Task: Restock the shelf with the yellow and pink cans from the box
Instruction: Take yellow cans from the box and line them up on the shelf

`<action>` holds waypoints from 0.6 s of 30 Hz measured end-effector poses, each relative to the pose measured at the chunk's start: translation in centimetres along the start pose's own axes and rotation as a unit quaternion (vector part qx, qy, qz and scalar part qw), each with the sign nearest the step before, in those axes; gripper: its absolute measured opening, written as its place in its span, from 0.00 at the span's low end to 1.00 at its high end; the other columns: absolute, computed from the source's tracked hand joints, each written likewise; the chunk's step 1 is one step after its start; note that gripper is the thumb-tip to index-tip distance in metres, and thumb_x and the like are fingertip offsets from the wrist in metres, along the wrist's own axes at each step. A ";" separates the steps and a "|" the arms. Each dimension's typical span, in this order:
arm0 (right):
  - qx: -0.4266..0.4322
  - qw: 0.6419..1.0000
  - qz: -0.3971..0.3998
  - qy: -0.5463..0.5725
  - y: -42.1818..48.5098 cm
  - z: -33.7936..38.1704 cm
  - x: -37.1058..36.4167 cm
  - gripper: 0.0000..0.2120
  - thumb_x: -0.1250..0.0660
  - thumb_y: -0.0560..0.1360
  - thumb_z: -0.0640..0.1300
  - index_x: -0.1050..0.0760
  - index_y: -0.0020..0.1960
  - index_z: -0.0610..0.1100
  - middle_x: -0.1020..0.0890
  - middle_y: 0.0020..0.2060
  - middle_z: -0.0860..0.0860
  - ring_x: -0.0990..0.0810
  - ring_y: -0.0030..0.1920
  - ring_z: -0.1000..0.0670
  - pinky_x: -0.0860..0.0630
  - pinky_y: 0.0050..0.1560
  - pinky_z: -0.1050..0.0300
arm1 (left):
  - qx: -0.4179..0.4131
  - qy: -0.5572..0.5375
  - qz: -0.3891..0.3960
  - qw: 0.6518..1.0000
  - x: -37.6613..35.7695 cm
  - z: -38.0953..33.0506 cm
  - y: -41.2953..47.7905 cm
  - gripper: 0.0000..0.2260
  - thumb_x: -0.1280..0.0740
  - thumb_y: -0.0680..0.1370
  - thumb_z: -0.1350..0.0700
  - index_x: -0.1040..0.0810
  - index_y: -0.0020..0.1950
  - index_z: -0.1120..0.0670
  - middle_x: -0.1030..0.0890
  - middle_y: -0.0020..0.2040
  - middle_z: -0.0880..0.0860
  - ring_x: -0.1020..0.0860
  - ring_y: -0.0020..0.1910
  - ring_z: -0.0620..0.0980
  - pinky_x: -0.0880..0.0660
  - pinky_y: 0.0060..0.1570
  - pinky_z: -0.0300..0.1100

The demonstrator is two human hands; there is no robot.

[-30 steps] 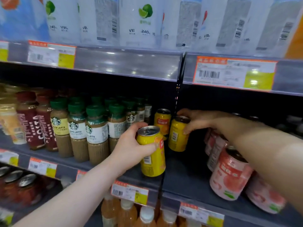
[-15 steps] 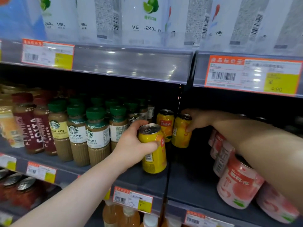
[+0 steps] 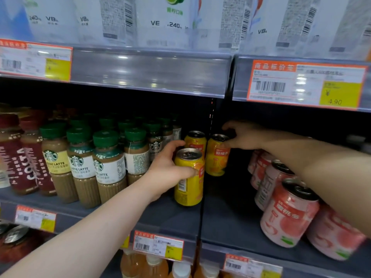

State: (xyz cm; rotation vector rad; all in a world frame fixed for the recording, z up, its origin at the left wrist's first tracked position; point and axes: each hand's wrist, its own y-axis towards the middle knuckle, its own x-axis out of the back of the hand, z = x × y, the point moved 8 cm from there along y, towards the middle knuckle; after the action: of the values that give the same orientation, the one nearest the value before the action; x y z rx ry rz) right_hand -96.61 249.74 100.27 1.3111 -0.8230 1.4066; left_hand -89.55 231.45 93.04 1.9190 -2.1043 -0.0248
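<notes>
My left hand (image 3: 168,169) grips a yellow can (image 3: 188,181) that stands upright on the grey shelf (image 3: 170,215), near its front. Behind it stands a second yellow can (image 3: 195,140). My right hand (image 3: 244,135) reaches in from the right and holds a third yellow can (image 3: 216,157) by its top rim, deep on the shelf just right of the divider. Several pink cans (image 3: 289,213) stand in a row at the right, partly hidden under my right forearm. The box is out of view.
Green-capped latte bottles (image 3: 108,167) crowd the shelf left of the yellow cans, with dark red bottles (image 3: 18,155) further left. White cartons (image 3: 164,19) fill the shelf above. Price tags (image 3: 158,244) line the shelf edges. Bottles stand on the shelf below.
My left hand has set its yellow can lower and further back on the shelf. My right hand has pushed its can deeper. The camera has moved closer.
</notes>
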 end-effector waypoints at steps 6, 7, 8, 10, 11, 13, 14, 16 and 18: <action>0.094 0.989 0.101 0.045 -3.7 4.0 -0.9 0.27 0.28 0.69 0.41 0.31 0.66 0.47 0.23 0.55 0.50 0.24 0.53 0.51 0.27 0.49 0.64 | -0.016 -0.021 0.086 0.996 -2.9 0.4 1.1 0.31 0.28 0.59 0.59 0.32 0.58 0.40 0.23 0.56 0.44 0.23 0.56 0.47 0.25 0.56 0.47; 0.110 0.983 0.136 0.059 -4.2 5.0 -1.5 0.31 0.27 0.68 0.40 0.33 0.68 0.48 0.23 0.56 0.49 0.24 0.55 0.50 0.25 0.54 0.61 | -0.019 -0.030 0.087 0.996 -3.0 0.5 1.1 0.31 0.28 0.59 0.59 0.32 0.58 0.40 0.23 0.55 0.43 0.23 0.55 0.46 0.26 0.55 0.46; 0.122 0.976 0.167 0.070 -4.5 5.8 -2.2 0.35 0.26 0.67 0.39 0.36 0.70 0.48 0.24 0.60 0.49 0.25 0.58 0.49 0.27 0.59 0.57 | -0.021 -0.032 0.085 0.996 -2.9 0.6 1.0 0.31 0.28 0.59 0.58 0.32 0.58 0.40 0.24 0.56 0.43 0.24 0.55 0.46 0.26 0.55 0.45; 0.145 0.967 0.197 0.067 -4.8 7.1 -3.3 0.42 0.25 0.65 0.41 0.43 0.73 0.49 0.30 0.67 0.50 0.30 0.65 0.51 0.32 0.66 0.53 | -0.017 -0.019 0.074 0.997 -2.6 0.9 0.7 0.38 0.27 0.58 0.56 0.36 0.65 0.42 0.25 0.60 0.45 0.25 0.58 0.47 0.26 0.58 0.48; 0.157 0.967 0.194 0.050 -4.7 7.6 -3.6 0.44 0.24 0.65 0.42 0.44 0.74 0.50 0.32 0.69 0.51 0.31 0.66 0.52 0.33 0.67 0.54 | -0.011 -0.004 0.069 0.998 -2.3 1.3 0.4 0.43 0.26 0.57 0.55 0.40 0.70 0.45 0.26 0.63 0.47 0.26 0.61 0.48 0.27 0.60 0.51; 0.169 0.972 0.160 0.029 -4.5 8.1 -3.7 0.42 0.24 0.65 0.44 0.43 0.73 0.50 0.32 0.69 0.51 0.31 0.65 0.52 0.33 0.66 0.56 | 0.006 0.051 0.062 0.997 -1.7 2.1 -0.5 0.50 0.26 0.57 0.51 0.47 0.75 0.47 0.29 0.66 0.49 0.28 0.63 0.48 0.29 0.63 0.51; 0.169 0.975 0.141 0.030 -4.4 8.1 -3.5 0.41 0.24 0.65 0.44 0.40 0.72 0.49 0.31 0.68 0.50 0.30 0.64 0.52 0.32 0.65 0.57 | 0.017 0.089 0.060 0.994 -1.3 2.6 -0.9 0.51 0.26 0.57 0.49 0.50 0.76 0.47 0.30 0.67 0.50 0.29 0.63 0.47 0.30 0.63 0.47; 0.157 0.980 0.117 0.022 -4.2 7.6 -2.9 0.36 0.24 0.65 0.46 0.35 0.69 0.47 0.28 0.63 0.49 0.28 0.61 0.51 0.29 0.60 0.58 | 0.035 0.171 0.069 0.982 -0.7 3.5 -1.6 0.51 0.26 0.61 0.46 0.53 0.76 0.47 0.32 0.68 0.52 0.32 0.63 0.47 0.33 0.59 0.39; 0.128 0.986 0.105 -0.023 -4.0 6.3 -2.2 0.32 0.24 0.64 0.50 0.30 0.64 0.47 0.25 0.59 0.49 0.25 0.55 0.50 0.26 0.53 0.58 | 0.037 0.250 0.104 0.962 -0.8 4.3 -2.0 0.45 0.26 0.67 0.46 0.49 0.76 0.47 0.36 0.71 0.53 0.34 0.67 0.48 0.37 0.58 0.34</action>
State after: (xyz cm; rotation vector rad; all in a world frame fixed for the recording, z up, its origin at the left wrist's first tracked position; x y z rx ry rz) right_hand -91.19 244.35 98.65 1.4901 -0.8515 1.6981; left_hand -88.49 231.26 88.29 1.5201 -1.9551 0.5317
